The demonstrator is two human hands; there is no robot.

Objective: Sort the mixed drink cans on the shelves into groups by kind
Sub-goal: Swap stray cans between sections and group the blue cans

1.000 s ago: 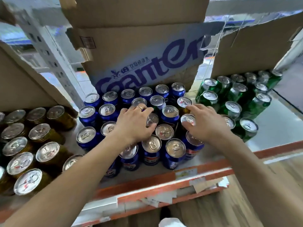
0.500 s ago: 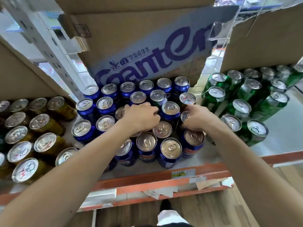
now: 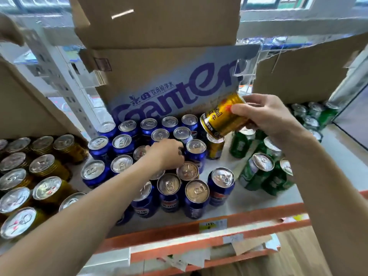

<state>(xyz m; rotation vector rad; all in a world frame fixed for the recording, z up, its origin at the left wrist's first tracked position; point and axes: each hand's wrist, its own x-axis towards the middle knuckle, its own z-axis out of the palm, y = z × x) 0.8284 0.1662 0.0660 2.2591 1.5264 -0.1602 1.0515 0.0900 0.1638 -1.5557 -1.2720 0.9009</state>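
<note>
Lifted out of the middle cluster since half a second ago, a gold aluminium drink can [image 3: 223,118] with red print now hangs tilted in the air, clasped by the person's right hand [image 3: 272,118], thumb and fingers wrapped round its far end. It sits in front of the brown cardboard box [image 3: 171,80] with blue lettering and just above a second gold can [image 3: 215,146] standing upright on the shelf. The left hand [image 3: 166,154] reaches down among the blue drink cans [image 3: 123,144] at the centre, fingers curled over the silver tops; whether it grips a can cannot be told, as the knuckles hide what lies beneath. Gold cans [image 3: 47,166] stand grouped at the left, beside the blue ones. Green drink cans [image 3: 258,172] stand at the right, partly behind the right forearm. All rest on the grey shelf with an orange front edge [image 3: 249,216], where torn paper labels hang.
</note>
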